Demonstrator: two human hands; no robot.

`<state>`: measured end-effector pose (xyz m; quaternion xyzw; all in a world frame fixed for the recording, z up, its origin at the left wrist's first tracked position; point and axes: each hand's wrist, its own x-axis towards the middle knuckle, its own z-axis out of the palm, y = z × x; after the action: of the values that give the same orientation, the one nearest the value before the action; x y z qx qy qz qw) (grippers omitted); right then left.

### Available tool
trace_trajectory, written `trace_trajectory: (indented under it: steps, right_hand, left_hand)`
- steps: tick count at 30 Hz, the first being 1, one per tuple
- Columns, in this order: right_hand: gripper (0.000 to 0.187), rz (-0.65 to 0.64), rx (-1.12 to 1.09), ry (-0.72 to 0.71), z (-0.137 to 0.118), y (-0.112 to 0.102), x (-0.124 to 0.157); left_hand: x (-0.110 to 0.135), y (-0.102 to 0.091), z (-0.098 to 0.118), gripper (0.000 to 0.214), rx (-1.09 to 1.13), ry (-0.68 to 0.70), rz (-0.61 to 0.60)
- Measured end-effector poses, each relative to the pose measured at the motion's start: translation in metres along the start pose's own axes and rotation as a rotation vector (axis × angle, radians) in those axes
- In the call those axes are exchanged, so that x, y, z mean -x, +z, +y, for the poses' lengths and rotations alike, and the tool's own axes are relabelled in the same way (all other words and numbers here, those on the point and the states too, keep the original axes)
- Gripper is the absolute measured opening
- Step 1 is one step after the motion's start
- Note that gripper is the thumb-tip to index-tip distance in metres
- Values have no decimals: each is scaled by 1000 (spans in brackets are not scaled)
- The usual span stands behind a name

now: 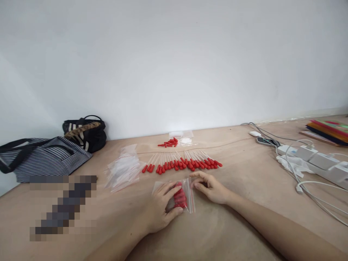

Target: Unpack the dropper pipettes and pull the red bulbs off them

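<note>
A small clear zip bag [187,197] with a red seal strip lies on the tan table, filled with several red-capped droppers. My left hand [160,208] lies over the bag, its fingers and thumb closed around it. My right hand [210,186] pinches the bag's right edge with curled fingers. Just beyond the hands, a row of several clear droppers with red bulbs [182,163] lies side by side. Farther back sits a small heap of loose red caps [169,143] beside a clear bag [181,136].
A pile of empty clear zip bags [123,168] lies to the left. Two striped bags [40,154] [85,132] rest against the wall at left. A power strip with chargers and white cables [317,163], a phone [266,141] and coloured folders [328,131] are at right.
</note>
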<state>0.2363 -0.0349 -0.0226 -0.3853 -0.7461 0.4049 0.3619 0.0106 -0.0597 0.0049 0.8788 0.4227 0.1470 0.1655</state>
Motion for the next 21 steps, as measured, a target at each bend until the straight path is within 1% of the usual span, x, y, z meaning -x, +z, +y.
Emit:
trace_trajectory:
  steps: [2, 4, 6, 8, 10, 12, 15, 17, 19, 21]
  right_hand:
    - [29, -14, 77, -15, -4, -1, 5]
    - [31, -5, 197, -23, -10, 1, 8]
    - [31, -3, 291, -41, -16, 6, 9]
    - [28, -5, 355, -81, -18, 11, 10]
    - [21, 24, 425, -160, -16, 16, 9]
    - [16, 92, 513, -284, -12, 19, 8]
    - [14, 206, 645, -495, -7, 20, 5]
    - [15, 246, 697, -598, -6, 19, 4]
    - [16, 254, 709, -659, -7, 17, 3]
    - [15, 246, 702, -670, -8, 16, 3]
  left_hand:
    - [0, 1, 4, 51, -11, -62, 49]
    - [-5, 0, 6, 45, -26, -71, 94]
    - [-14, -3, 7, 37, -43, -3, 91]
    - [-27, -8, 5, 34, -59, 116, 31]
    - [-41, -11, 2, 35, -65, 239, -42]
    - [-53, -13, -2, 33, -75, 331, -80]
    - [-65, -13, -7, 21, -88, 412, -73]
    - [-68, -11, -10, 12, -89, 449, -44]
    - [-70, -8, -14, 7, -93, 485, -19]
    - [-71, -5, -18, 9, -109, 515, -5]
